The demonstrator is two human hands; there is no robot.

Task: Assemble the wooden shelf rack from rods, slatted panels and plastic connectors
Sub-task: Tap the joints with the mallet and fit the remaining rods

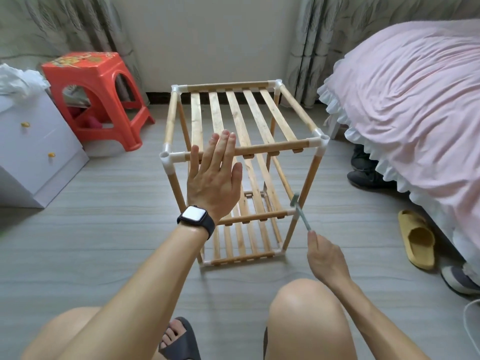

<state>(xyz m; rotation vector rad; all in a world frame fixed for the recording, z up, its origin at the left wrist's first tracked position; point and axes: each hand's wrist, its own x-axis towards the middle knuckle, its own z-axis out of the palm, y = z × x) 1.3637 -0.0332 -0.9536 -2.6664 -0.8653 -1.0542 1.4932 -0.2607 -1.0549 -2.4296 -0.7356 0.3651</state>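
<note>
The wooden shelf rack [272, 148] stands upright on the floor, with slatted panels at three levels, rods as posts and white plastic connectors [321, 142] at its corners. My left hand [214, 178], a watch on its wrist, is flat with straight fingers in front of the top front rod. My right hand [326, 255] grips the handle of a small grey-green hammer [300, 210]. The hammer's head is beside the middle connector on the front right post.
A red plastic stool [96, 97] and a white drawer unit [33, 141] stand at the left. A bed with a pink cover [415, 100] fills the right, with shoes and a yellow slipper [417, 239] beside it. My knees are at the bottom.
</note>
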